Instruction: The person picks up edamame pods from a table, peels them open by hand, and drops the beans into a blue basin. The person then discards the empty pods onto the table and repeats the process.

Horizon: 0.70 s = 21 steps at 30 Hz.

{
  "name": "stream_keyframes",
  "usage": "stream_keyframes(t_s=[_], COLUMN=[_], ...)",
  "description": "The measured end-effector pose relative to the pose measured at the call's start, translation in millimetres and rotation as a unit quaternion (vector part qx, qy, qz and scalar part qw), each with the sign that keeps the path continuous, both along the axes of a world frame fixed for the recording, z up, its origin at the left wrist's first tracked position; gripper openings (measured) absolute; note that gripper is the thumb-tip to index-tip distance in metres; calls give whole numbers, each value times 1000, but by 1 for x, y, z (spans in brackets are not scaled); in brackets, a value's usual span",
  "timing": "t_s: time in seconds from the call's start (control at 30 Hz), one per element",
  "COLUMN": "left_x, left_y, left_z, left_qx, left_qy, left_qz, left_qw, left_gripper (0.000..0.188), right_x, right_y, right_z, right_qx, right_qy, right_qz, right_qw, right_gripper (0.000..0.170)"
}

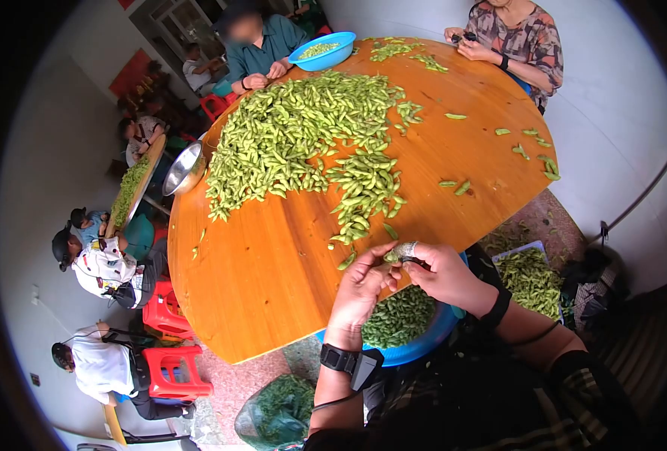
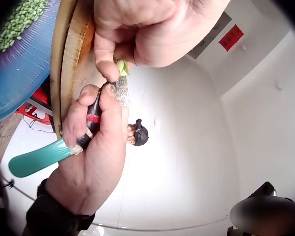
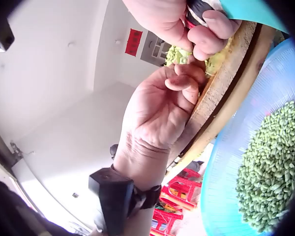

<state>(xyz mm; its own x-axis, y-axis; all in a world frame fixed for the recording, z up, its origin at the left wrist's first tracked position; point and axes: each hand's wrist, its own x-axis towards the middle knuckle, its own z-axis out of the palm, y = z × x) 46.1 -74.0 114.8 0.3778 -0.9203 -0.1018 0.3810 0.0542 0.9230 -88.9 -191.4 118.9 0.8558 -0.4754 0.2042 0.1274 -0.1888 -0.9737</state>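
Pod (image 2: 122,68) pinched in left hand (image 1: 363,284); right hand (image 1: 451,279) curls fingers round handle (image 2: 94,112).

Fisheye distortion bows the table's (image 1: 258,263) edges and black vignetting rings the head view. The table's top is brightly lit; the wall (image 2: 187,147) washes nearly white. A face (image 1: 245,28) is blurred.

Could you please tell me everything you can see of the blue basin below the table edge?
The basin is blue and looks like plastic, slightly see-through, with finely ribbed walls and a curved rim. It lies below the edge of the table, partly hidden by it, and holds a broad heap of loose green beans. What supports it is hidden.
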Motion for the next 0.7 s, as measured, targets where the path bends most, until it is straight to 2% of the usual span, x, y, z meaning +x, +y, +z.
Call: stream_keyframes(t_s=[0.07, 0.1, 0.2, 0.33, 0.47, 0.5, 0.6, 0.67, 0.7], left_x=[-3, -4, -9, -12, -23, -24, -46, -52, -55], left_y=[-1, -1, 0, -2, 3, 10, 22, 24, 26], left_z=[-5, -5, 2, -6, -4, -10, -7, -6, 1], left_qx=[-22, -22, 24, -5, -3, 20, 11, -16, -13], left_qy=[-87, -89, -81, -96, -128, -228, -239, -369, -369], left_qz=[0, 2, 24, 41, 74, 31, -2, 7, 9], left_qw=[996, 996, 996, 995, 989, 973, 971, 929, 929], left_gripper=[36, 36, 32, 31, 37, 36, 34, 30, 30], right_x=[-1, -1, 1, 1, -1, -2, -5, -9, -9], right_y=[2, 2, 7, 8, -21, -33, -73, -77, -76], right_z=[4, 6, 4, 2, 7, 7, -4, 5, 7], right_qx=[-31, -62, -52, -92, 84, 132, 132, 153, 152], right_qy=[17, 36, 25, 15, 60, 62, 109, 117, 122], right_qz=[-2, -4, -6, -39, -90, -100, -140, -134, -138], right_qw=[999, 997, 998, 995, 991, 984, 975, 972, 971], right_gripper=[22, 20, 21, 22, 23, 23, 17, 12, 11])
